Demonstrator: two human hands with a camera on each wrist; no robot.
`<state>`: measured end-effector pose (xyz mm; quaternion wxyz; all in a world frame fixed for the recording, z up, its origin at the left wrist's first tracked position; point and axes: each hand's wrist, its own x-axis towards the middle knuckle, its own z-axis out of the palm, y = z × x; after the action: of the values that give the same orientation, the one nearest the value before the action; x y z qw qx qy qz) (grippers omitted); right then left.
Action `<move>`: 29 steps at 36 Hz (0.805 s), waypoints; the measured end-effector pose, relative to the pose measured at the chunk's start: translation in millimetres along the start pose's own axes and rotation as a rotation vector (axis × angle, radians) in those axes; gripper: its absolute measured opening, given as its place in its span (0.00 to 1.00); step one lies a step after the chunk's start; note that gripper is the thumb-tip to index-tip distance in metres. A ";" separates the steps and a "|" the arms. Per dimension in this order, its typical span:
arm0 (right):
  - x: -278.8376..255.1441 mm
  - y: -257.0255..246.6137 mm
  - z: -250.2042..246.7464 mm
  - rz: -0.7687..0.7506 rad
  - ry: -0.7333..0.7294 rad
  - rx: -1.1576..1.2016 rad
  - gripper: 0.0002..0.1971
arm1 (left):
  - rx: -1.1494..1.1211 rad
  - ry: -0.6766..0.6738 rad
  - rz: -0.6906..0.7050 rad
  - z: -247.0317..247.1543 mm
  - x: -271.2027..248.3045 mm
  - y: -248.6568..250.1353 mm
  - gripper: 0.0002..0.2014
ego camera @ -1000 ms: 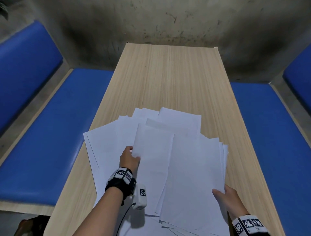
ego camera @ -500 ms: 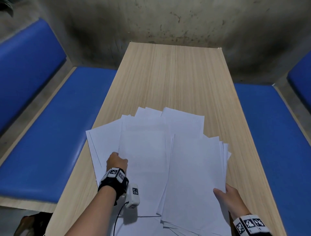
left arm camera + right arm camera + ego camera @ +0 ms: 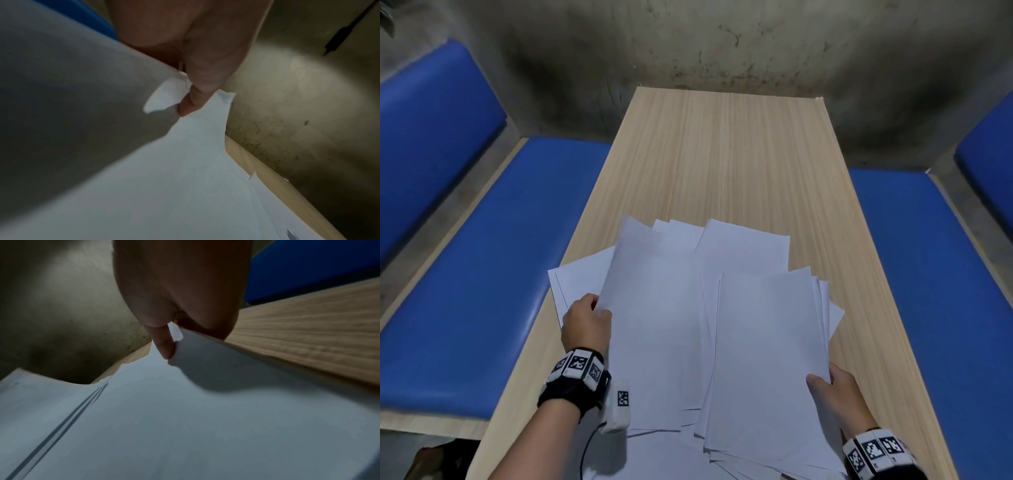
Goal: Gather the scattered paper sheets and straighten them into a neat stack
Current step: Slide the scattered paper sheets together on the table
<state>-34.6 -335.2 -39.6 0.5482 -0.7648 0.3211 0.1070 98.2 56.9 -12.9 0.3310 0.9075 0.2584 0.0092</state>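
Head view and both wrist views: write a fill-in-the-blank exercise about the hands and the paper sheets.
1. The left hand pinches the edge of a ____ sheet.
2. The right hand grips the fanned sheets at their ____ edge.
3. The table is made of ____.
4. The benches are ____.

Missing words: white; right; wood; blue

Blue benches point(image 3: 493, 260), stained concrete wall point(image 3: 722, 44).

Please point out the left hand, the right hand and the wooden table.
left hand point(image 3: 585, 325): head view, back of hand.
right hand point(image 3: 839, 394): head view, back of hand.
wooden table point(image 3: 722, 154): head view, bare far top.
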 end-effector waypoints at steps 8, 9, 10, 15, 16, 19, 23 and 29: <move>2.3 -3.9 2.2 -0.026 0.002 -0.001 0.07 | -0.140 -0.146 -0.056 -13.6 9.8 -0.6 0.06; 1.9 -4.0 2.8 -0.024 0.000 0.005 0.07 | -0.153 -0.165 -0.072 -13.4 11.2 -3.4 0.08; 1.3 -4.4 3.4 -0.021 -0.001 0.013 0.07 | -0.164 -0.187 -0.086 -12.7 12.0 -6.3 0.10; 1.6 -2.6 5.9 -0.008 -0.013 0.013 0.07 | -0.056 -0.269 -0.090 -2.2 12.2 -15.5 0.08; 1.8 -2.1 6.5 -0.004 -0.016 0.013 0.07 | -0.031 -0.279 -0.080 0.5 10.9 -14.2 0.07; 1.5 -1.0 7.5 0.005 -0.015 0.013 0.06 | 0.008 -0.295 -0.060 10.6 5.4 -10.2 0.06; 0.5 0.2 8.0 0.013 -0.018 0.019 0.07 | -0.008 -0.252 -0.094 24.9 -0.7 -10.2 0.06; -2.5 -2.6 8.6 0.008 -0.016 0.034 0.09 | -0.139 -0.205 -0.223 24.9 -6.9 -3.7 0.29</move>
<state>-33.4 -325.9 -39.6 0.5633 -0.7531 0.3218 0.1097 95.2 41.2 -33.6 0.4168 0.8442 0.3210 -0.1024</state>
